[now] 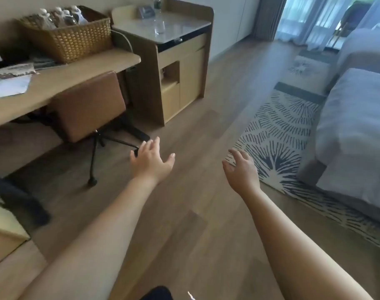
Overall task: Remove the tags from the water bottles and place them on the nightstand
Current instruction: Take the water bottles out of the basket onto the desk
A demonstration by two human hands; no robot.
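- Water bottles [61, 17]: a cluster stands upright in a wicker basket [72, 40] on the desk surface [81, 72], far left, well apart from both hands. Clear plastic with pale caps; tags too small and blurred to make out.
- Left hand [151, 162]: empty, fingers spread apart, held out over the wooden floor [195, 180] near the foot of the office chair [87, 107].
- Right hand [242, 167]: empty too, fingers loosely curled and apart, near the edge of the patterned rug [277, 135].
- Handling, as a judgement: full bottles likely moderately heavy, smooth and a bit slippery, walls giving under a squeeze. Best taken round the mid-body or just under the shoulder, one hand steadying while the other works the tag at the neck. Tags likely light paper or card, easy to tear.
- Packed close in the basket, so lifting one straight up by the neck looks easiest.
- Cabinet [180, 68] with a pale top stands beside the desk, a glass [159, 27] and what looks like another bottle [156, 4] on it; cannot tell whether this is the nightstand.
- Bed [353, 118] at right.
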